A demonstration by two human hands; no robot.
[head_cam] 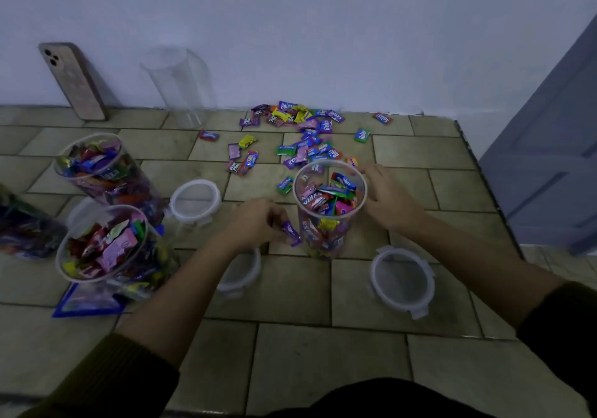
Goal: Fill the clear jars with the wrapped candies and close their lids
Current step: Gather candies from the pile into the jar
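On the tiled counter [323, 353], left grip [255, 220] is pinching a purple candy [290, 233] right beside the jar [326, 230], right grip [387, 196] curled round that jar's rim, holding it. Jar's got plenty of candies in already, loose candies [310, 133] scattered behind it, a lid [402, 280] lying to its right.

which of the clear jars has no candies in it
The tall clear plastic jar standing at the back by the white wall, beside the leaning phone. The other upright jars all hold wrapped candies.
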